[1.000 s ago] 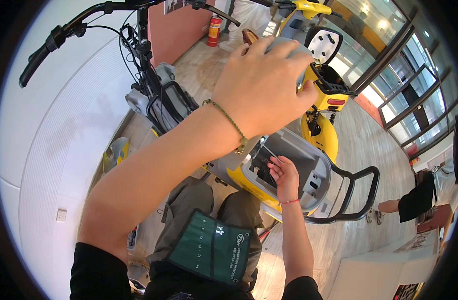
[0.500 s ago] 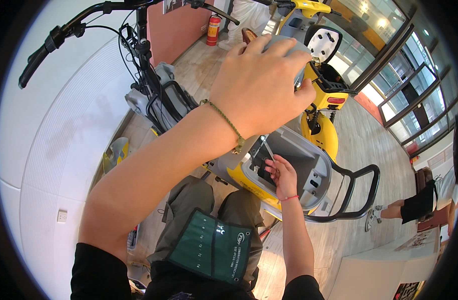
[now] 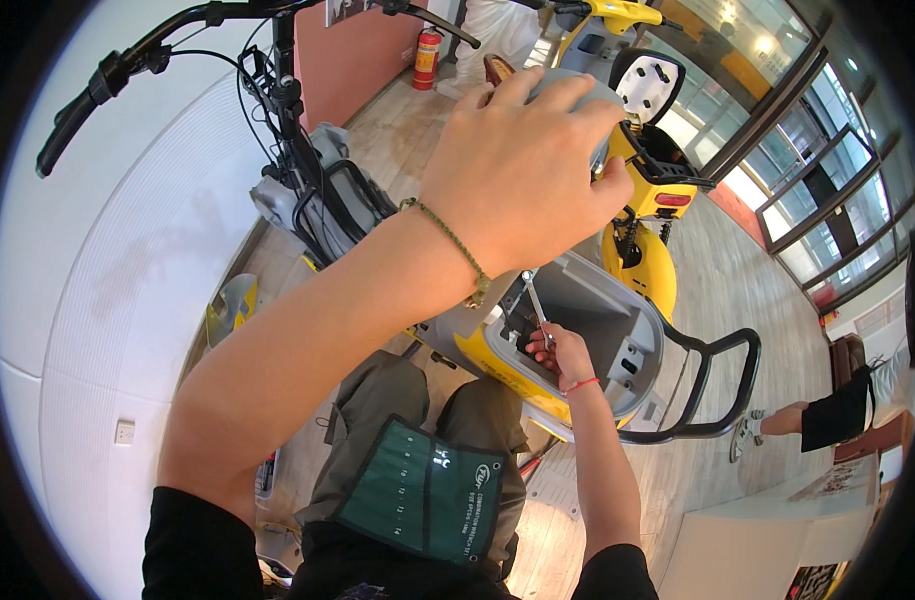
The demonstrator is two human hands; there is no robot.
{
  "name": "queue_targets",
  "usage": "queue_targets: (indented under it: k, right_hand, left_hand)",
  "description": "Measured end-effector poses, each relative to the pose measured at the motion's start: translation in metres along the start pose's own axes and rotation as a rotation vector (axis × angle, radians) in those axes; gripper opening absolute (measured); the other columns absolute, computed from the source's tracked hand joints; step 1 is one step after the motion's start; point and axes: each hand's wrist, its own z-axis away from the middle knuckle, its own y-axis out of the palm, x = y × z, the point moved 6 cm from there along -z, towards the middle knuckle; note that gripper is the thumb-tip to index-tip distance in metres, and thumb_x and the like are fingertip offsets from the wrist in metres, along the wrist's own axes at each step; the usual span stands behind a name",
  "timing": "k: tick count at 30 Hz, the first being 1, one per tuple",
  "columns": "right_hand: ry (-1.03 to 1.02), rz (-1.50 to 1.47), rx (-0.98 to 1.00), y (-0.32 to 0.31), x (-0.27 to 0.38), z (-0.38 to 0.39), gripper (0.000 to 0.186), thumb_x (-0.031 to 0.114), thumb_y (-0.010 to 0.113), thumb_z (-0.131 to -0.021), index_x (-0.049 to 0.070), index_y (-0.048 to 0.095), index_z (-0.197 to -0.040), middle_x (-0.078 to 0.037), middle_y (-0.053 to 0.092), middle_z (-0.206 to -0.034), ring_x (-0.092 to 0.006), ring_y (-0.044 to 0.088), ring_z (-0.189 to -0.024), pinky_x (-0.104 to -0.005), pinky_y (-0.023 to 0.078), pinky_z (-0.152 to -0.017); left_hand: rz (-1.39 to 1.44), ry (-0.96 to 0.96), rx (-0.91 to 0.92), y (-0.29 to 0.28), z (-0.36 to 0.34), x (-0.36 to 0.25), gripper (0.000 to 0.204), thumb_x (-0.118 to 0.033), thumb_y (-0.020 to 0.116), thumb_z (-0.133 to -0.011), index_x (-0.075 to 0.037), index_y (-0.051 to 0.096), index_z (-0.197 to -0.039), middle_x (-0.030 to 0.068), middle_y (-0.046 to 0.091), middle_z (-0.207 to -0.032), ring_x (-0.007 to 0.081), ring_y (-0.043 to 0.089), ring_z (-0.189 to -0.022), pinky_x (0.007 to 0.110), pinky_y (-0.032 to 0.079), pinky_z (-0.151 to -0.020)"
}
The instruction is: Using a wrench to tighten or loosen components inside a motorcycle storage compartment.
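Observation:
My left hand (image 3: pixel 527 165) reaches up and forward, its fingers spread and bent over the rounded edge of a raised grey seat (image 3: pixel 599 92); most of the seat is hidden behind the hand. Lower down, my right hand (image 3: pixel 562 358) is closed around the handle of a silver wrench (image 3: pixel 534 296). The wrench's head points away from me, toward the far wall of the open grey storage box (image 3: pixel 632 325) in a yellow electric scooter's body (image 3: pixel 497 368). What the head touches is too small to make out. A green tool roll (image 3: pixel 417 490) lies across my lap.
Black handlebars (image 3: pixel 87 95) rise at the upper left. A black rear rack (image 3: pixel 742 370) sticks out right of the box. Another yellow scooter (image 3: pixel 642 255) stands beyond, near a fire extinguisher (image 3: pixel 426 58). A person (image 3: pixel 837 410) is at the right, a white counter (image 3: pixel 767 540) below.
My right hand has shifted slightly nearer to me along the wrench, and its fingers have closed more around the handle. More of the wrench shows. My left hand stays nearly still.

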Motion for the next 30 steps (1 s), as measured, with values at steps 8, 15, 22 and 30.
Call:
queue_targets:
  k: [8,15,22,30]
  right_hand:
    - [0.017,0.229,-0.051,-0.008,0.002,-0.007,0.046,0.047,0.059,-0.095,0.005,0.069,-0.081,-0.001,0.058,-0.064,-0.0091,0.045,-0.051,-0.0258,0.031,-0.047]
    - [-0.092,0.279,-0.065,-0.021,0.01,-0.019,0.043,0.044,0.067,-0.093,0.003,0.072,-0.079,-0.002,0.06,-0.064,-0.0112,0.052,-0.054,-0.0265,0.04,-0.051]
    - [-0.272,0.232,-0.218,-0.061,0.05,-0.065,0.032,0.031,0.084,-0.081,0.003,0.071,-0.082,0.001,0.057,-0.066,-0.0085,0.049,-0.057,-0.0259,0.038,-0.051]
    - [-0.408,0.204,-0.345,-0.051,0.076,-0.069,0.022,0.017,0.081,-0.081,0.002,0.067,-0.087,0.0,0.057,-0.066,-0.0069,0.049,-0.055,-0.0254,0.037,-0.05]
  left_hand:
    - [0.007,0.01,-0.021,0.001,0.0,-0.001,0.034,-0.027,0.064,-0.086,-0.014,0.069,-0.117,0.0112,0.066,-0.127,0.0309,0.061,-0.117,0.042,0.05,-0.099]
    - [0.025,0.006,-0.022,0.001,0.001,-0.001,0.035,-0.027,0.064,-0.086,-0.013,0.069,-0.117,0.0114,0.066,-0.127,0.0318,0.061,-0.117,0.043,0.049,-0.099]
    - [-0.003,-0.015,0.003,0.0,-0.001,-0.003,0.035,-0.029,0.064,-0.086,-0.014,0.069,-0.117,0.0107,0.066,-0.127,0.0317,0.06,-0.119,0.044,0.049,-0.099]
    - [-0.004,-0.021,-0.003,0.004,-0.001,-0.001,0.034,-0.029,0.064,-0.086,-0.014,0.069,-0.117,0.0099,0.067,-0.126,0.0316,0.06,-0.119,0.044,0.049,-0.098]
